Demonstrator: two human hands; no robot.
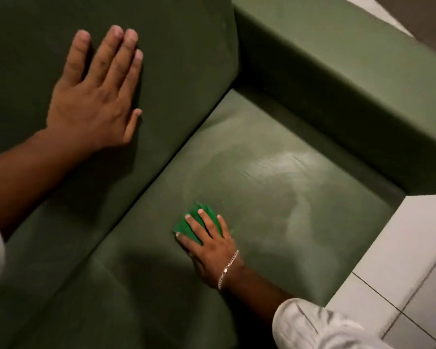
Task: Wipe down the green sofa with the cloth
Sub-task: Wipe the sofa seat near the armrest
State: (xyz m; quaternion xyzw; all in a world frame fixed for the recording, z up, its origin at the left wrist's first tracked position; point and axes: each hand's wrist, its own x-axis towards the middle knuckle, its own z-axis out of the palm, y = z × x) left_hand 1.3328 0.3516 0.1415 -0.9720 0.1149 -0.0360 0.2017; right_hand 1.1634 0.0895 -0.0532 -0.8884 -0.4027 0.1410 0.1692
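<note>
Nearest me, my right hand presses the cloth flat on the sofa seat, fingers spread over it. My left hand rests open, empty, on the backrest. Long overlapping strokes toward the pale patch, far right, should work best.
</note>
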